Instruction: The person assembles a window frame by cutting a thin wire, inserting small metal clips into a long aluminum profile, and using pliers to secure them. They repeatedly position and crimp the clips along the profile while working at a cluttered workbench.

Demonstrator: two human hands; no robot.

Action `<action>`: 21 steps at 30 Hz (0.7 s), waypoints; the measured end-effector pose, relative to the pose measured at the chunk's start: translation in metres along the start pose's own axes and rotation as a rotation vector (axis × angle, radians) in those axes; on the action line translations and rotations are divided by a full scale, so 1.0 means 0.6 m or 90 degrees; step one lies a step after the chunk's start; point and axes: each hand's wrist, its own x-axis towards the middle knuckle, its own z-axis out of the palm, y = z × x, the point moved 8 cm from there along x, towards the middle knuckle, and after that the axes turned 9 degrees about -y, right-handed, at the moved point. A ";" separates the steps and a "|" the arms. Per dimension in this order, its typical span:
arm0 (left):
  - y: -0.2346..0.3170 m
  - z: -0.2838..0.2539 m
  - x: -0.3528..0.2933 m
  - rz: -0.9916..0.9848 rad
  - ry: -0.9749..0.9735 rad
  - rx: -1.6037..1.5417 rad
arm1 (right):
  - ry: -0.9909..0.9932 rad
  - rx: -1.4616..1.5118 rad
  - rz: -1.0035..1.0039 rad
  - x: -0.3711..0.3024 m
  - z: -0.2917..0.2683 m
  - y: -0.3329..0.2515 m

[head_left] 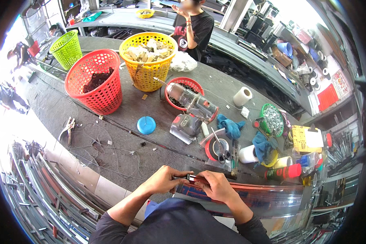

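Observation:
My left hand [163,179] is closed at the table's near edge, thumb and fingers pinching one end of a small dark piece with a bright metallic face [190,176]. On its other end my right hand [216,185] is closed too, fingers curled over it. Its exact kind is too small to make out. Just under and right of my hands lie long reddish-brown profiles [268,192] in clear wrap. Beyond the right hand are scissors [222,151] on a roll of tape [212,149]. A cordless drill [193,105] rests farther back.
Red [98,101], yellow [148,77] and green [67,51] baskets stand at the back left. Pliers [69,129] and loose wire lie left. At right are blue cloths [231,127], a green basket of small parts [272,120] and bottles. Another person [195,28] stands across the table.

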 end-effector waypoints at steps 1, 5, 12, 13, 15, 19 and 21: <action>-0.001 0.002 0.000 -0.010 0.000 -0.009 | 0.010 -0.007 -0.004 -0.002 -0.002 -0.002; 0.001 0.010 -0.006 -0.018 0.008 -0.037 | 0.049 -0.003 -0.026 -0.008 -0.009 -0.013; -0.007 0.014 -0.011 -0.022 0.032 -0.043 | 0.060 -0.020 -0.034 -0.016 -0.005 -0.017; -0.011 0.016 -0.009 -0.029 0.025 -0.058 | 0.053 -0.010 -0.035 -0.018 -0.001 -0.015; -0.016 0.019 -0.009 -0.037 0.012 -0.065 | 0.065 0.003 -0.066 -0.020 0.003 -0.017; -0.013 0.013 -0.009 -0.037 -0.016 -0.043 | 0.048 0.006 -0.055 -0.018 0.019 -0.016; -0.008 0.013 -0.006 -0.020 -0.013 -0.056 | 0.070 0.002 -0.057 -0.017 0.014 -0.015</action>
